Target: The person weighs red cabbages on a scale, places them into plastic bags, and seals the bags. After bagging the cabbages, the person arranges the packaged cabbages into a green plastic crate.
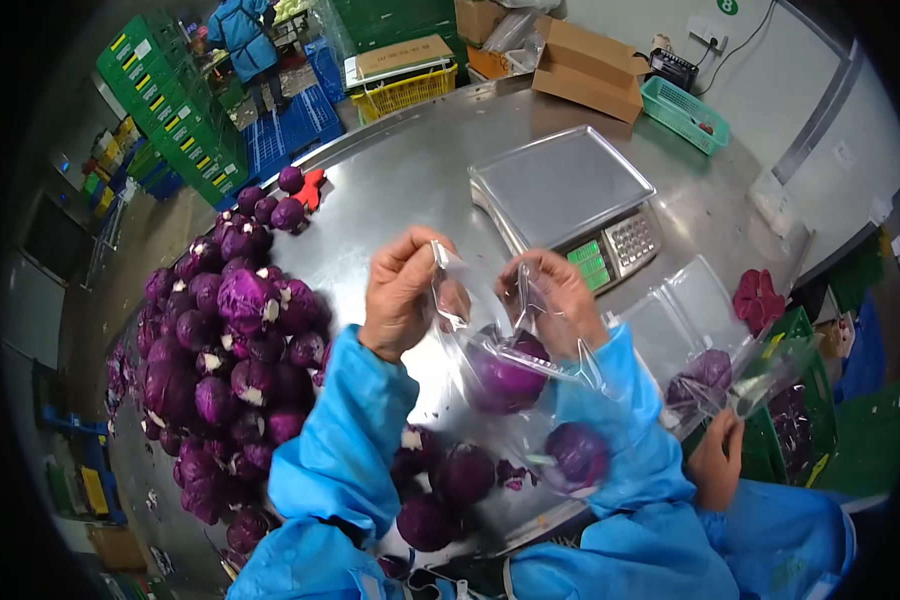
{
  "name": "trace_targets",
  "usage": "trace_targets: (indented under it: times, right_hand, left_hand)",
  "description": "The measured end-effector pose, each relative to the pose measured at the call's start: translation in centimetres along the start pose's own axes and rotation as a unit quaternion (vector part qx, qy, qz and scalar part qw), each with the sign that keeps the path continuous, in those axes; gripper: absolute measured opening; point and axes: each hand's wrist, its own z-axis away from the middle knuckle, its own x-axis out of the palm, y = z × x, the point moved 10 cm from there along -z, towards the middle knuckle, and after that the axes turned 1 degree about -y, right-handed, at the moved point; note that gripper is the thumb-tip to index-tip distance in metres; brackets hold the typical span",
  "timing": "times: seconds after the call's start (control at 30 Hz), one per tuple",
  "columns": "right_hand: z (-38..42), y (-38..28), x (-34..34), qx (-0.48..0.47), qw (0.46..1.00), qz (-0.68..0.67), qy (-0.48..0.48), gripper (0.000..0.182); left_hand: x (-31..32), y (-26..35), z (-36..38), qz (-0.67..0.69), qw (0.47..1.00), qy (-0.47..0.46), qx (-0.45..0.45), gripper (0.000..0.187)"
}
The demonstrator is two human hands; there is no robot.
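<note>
My left hand (400, 290) pinches the rim of a clear plastic bag (460, 335) between thumb and fingers. On the bag's other side, my right hand (560, 300) has its fingers curled round the film, partly seen through it. A red cabbage (508, 375) hangs low in the bag, between my forearms. Below it, near my right sleeve, another red cabbage (576, 455) appears wrapped in clear film. Loose red cabbages (465, 472) lie close to the table's front edge, and a large heap of red cabbages (250, 300) is piled to the left of my left hand.
A weighing scale (570, 190) stands on the steel table (400, 170) beyond my hands. At right, a co-worker's hand (718, 460) touches a bagged cabbage (705, 372) beside a green crate (795, 400). A cardboard box (590, 75) and a mint basket (685, 112) sit at the back.
</note>
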Motion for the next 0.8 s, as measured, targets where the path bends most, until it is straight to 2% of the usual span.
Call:
trace_targets:
  times: [0.07, 0.1, 0.13, 0.2, 0.23, 0.3, 0.33, 0.4, 0.43, 0.47, 0.5, 0.53, 0.6, 0.67, 0.8]
  right_hand:
    - [-0.2, -3.3, 3.9, -0.001, 0.994, 0.088, -0.059, 0.02]
    - [0.6, -5.2, 5.2, 0.003, 0.987, 0.133, -0.085, 0.022]
    - [1.5, -6.6, 5.9, 0.002, 0.987, 0.137, -0.086, 0.022]
    - [3.2, -9.0, 7.9, -0.045, 0.959, 0.245, -0.133, 0.016]
    - [3.7, -9.4, 8.1, -0.046, 0.958, 0.248, -0.133, 0.016]
    - [4.8, -10.9, 10.0, -0.118, 0.928, 0.311, -0.167, 0.014]
    - [5.2, -11.4, 10.8, -0.142, 0.916, 0.331, -0.177, 0.014]
    - [4.5, -11.9, 11.7, -0.162, 0.843, 0.502, -0.107, 0.013]
    - [4.8, -12.7, 11.7, -0.179, 0.85, 0.49, -0.076, 0.011]
    - [4.4, -12.1, 12.0, -0.183, 0.847, 0.493, -0.078, 0.011]
    - [4.3, -11.1, 13.0, -0.229, 0.785, 0.569, -0.093, 0.01]
    - [4.6, -10.3, 14.0, -0.268, 0.715, 0.637, -0.107, 0.009]
    - [4.5, -10.6, 13.6, -0.253, 0.714, 0.642, -0.119, 0.01]
    - [4.5, -12.8, 6.9, -0.182, 0.879, 0.438, 0.051, 0.011]
    - [7.4, -10.2, 4.1, -0.113, 0.872, 0.472, 0.066, 0.011]
  left_hand:
    - [3.7, 3.9, 0.2, -0.206, 0.978, -0.025, 0.002, 0.015]
    - [6.3, 5.4, 0.3, -0.273, 0.959, -0.076, 0.024, 0.014]
    - [8.7, 6.5, 0.5, -0.364, 0.921, -0.137, -0.003, 0.011]
    - [12.9, 8.0, 0.9, -0.546, 0.804, -0.222, 0.072, 0.019]
    - [13.3, 8.4, 1.0, -0.545, 0.805, -0.223, 0.075, 0.019]
    - [15.3, 9.1, 1.9, -0.659, 0.686, -0.256, 0.172, 0.016]
    - [13.9, 8.9, 1.4, -0.699, 0.656, -0.235, 0.16, 0.011]
    - [12.9, 8.7, 0.7, -0.781, 0.557, -0.21, 0.19, 0.007]
    - [12.5, 9.0, 0.6, -0.783, 0.551, -0.209, 0.2, 0.007]
    - [11.8, 10.0, 0.7, -0.745, 0.602, -0.178, 0.224, 0.006]
    - [11.0, 10.8, 1.1, -0.701, 0.655, -0.143, 0.243, 0.005]
    - [8.9, 10.9, 0.8, -0.627, 0.752, -0.086, 0.184, 0.008]
    - [7.8, 9.6, 1.6, -0.635, 0.741, -0.104, 0.192, 0.011]
    - [6.7, 5.7, 3.0, -0.527, 0.839, -0.122, 0.056, 0.013]
    - [4.4, 2.9, 4.7, -0.441, 0.893, -0.073, 0.055, 0.015]
